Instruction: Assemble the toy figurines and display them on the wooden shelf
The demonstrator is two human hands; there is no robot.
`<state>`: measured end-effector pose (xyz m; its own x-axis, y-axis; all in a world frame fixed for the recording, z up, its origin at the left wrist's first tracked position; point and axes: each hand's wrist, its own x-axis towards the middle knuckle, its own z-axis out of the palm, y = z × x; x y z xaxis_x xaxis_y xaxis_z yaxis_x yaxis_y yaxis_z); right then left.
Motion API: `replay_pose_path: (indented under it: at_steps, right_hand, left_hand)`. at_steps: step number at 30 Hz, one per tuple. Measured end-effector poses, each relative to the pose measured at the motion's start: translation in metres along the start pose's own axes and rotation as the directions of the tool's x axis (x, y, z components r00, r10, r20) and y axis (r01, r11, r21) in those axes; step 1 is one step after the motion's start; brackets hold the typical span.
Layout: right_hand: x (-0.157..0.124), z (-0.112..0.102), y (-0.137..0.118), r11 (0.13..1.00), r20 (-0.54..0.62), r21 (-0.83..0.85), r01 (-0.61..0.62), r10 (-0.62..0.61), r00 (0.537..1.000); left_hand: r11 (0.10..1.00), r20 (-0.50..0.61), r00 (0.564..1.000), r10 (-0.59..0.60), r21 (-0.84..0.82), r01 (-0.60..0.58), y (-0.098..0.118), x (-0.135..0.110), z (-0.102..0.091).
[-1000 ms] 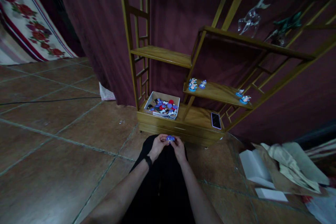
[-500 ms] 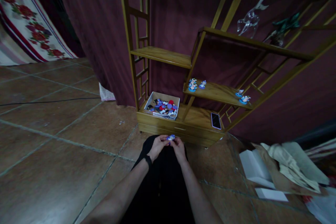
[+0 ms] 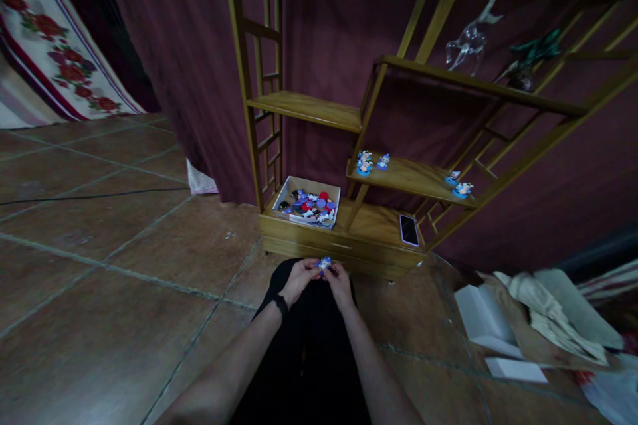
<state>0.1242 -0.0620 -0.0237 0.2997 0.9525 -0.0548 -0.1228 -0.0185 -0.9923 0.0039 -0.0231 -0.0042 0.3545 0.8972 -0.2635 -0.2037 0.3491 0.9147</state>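
Note:
Between my two hands, above my knees, is a small purple-and-white figurine [image 3: 325, 263]. My left hand [image 3: 300, 279], with a dark band on the wrist, pinches it from the left. From the other side the fingers of my right hand [image 3: 339, 281] close on it. A cardboard box [image 3: 296, 218] full of purple, red, white and black figurine pieces [image 3: 314, 204] sits just beyond, on the low cabinet. Similar small figurines stand on the shelf above: a blue-based pair [image 3: 364, 163] and a purple one [image 3: 383, 161] at the left, two blue-based ones [image 3: 462, 190] at the right.
The wooden shelf unit [image 3: 309, 109] rises in front of me against a dark red curtain. A phone [image 3: 409, 230] lies on the cabinet top. Glass ornaments [image 3: 466, 46] stand higher up. White boxes [image 3: 486, 319] and cloth lie on the tiled floor at right.
The view has shifted very slightly. Both hands keep the figurine in nearly the same place, and nothing else has visibly moved.

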Motion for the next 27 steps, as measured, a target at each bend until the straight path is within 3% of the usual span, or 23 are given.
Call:
replay_pose_path:
  at_steps: [16, 27]
  right_hand:
    - [-0.0012, 0.0022, -0.0011, 1.0, 0.009, -0.009, -0.022, 0.022, 1.0]
    - [-0.0041, 0.0034, -0.0035, 0.999, -0.001, -0.038, -0.024, 0.024, 1.0]
  left_hand:
    - [0.994, -0.005, 0.996, -0.091, -0.053, 0.091, 0.0079, -0.0045, -0.0035]
    - [0.989, 0.071, 0.99, -0.122, -0.069, 0.127, 0.0067, -0.0048, -0.0088]
